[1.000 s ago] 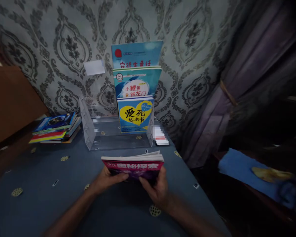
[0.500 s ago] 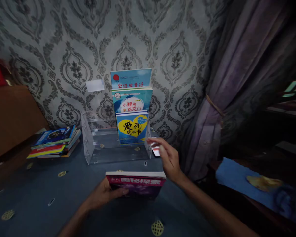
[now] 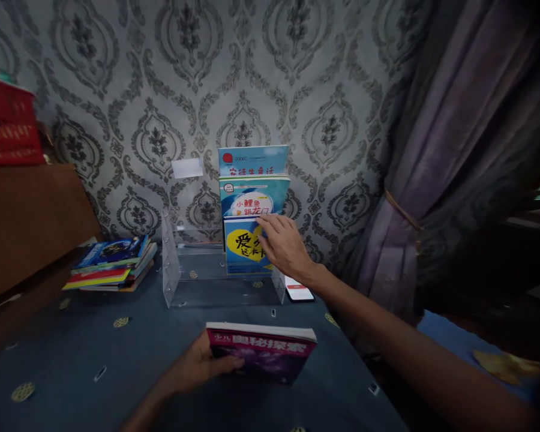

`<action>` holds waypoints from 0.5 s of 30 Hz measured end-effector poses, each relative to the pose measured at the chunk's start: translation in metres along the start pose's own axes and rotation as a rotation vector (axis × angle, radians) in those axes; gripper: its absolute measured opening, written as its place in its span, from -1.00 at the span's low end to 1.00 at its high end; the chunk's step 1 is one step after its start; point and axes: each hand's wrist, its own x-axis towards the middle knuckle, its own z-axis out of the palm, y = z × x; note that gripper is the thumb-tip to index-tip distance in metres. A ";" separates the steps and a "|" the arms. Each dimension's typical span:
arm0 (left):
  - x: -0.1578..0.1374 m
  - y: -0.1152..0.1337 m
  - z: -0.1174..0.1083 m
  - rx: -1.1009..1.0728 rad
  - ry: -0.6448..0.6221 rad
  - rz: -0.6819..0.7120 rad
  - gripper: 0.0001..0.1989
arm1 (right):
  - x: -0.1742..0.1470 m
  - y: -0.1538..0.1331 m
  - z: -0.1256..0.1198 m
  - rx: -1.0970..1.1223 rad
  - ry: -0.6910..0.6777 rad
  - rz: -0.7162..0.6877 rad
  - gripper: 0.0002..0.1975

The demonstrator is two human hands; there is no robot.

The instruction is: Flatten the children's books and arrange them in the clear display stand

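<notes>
My left hand (image 3: 202, 363) is closed around the left side of a magazine (image 3: 261, 357) with a dark purple cover and a pink title band, its thumb on the front. The magazine leans above the tablecloth, in front of a clear acrylic rack (image 3: 171, 270). At the rack's right end stands a blue book (image 3: 240, 261) with a yellow heart. My right hand (image 3: 285, 243) is closed on its upper right corner, fingers at the top edge and thumb before the cover, hiding part of the title. Behind it rise a teal book (image 3: 234, 192) and a light blue book (image 3: 256, 154).
A stack of books (image 3: 112, 261) lies left of the rack, beside a brown box (image 3: 31, 210) with a red basket (image 3: 9, 120) on it. Right of the rack lies a phone (image 3: 299, 291). A purple curtain (image 3: 396, 240) hangs at the right, near the patterned wall.
My right hand has moved up and left from beside the rack onto the blue book's top corner. My left hand still holds the magazine. The whole view has shifted slightly.
</notes>
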 end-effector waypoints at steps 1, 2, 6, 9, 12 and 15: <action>0.000 0.000 0.000 0.003 -0.001 0.001 -0.48 | 0.000 0.000 0.000 -0.010 0.004 -0.010 -0.64; 0.000 -0.001 0.000 0.003 0.000 0.001 -0.48 | 0.000 0.000 -0.001 -0.019 0.007 -0.018 -0.66; 0.001 -0.003 0.000 -0.019 0.004 -0.005 -0.44 | 0.003 0.000 -0.004 -0.054 0.003 -0.011 -0.72; 0.002 -0.005 0.000 -0.005 0.007 -0.024 -0.38 | 0.010 0.002 -0.005 -0.083 -0.025 -0.011 -0.75; 0.003 -0.005 -0.001 0.001 -0.004 -0.037 -0.34 | 0.019 0.006 -0.006 -0.083 -0.052 -0.023 -0.78; 0.004 -0.004 -0.002 -0.005 -0.040 -0.048 -0.36 | 0.025 0.010 -0.005 -0.065 -0.064 -0.026 -0.78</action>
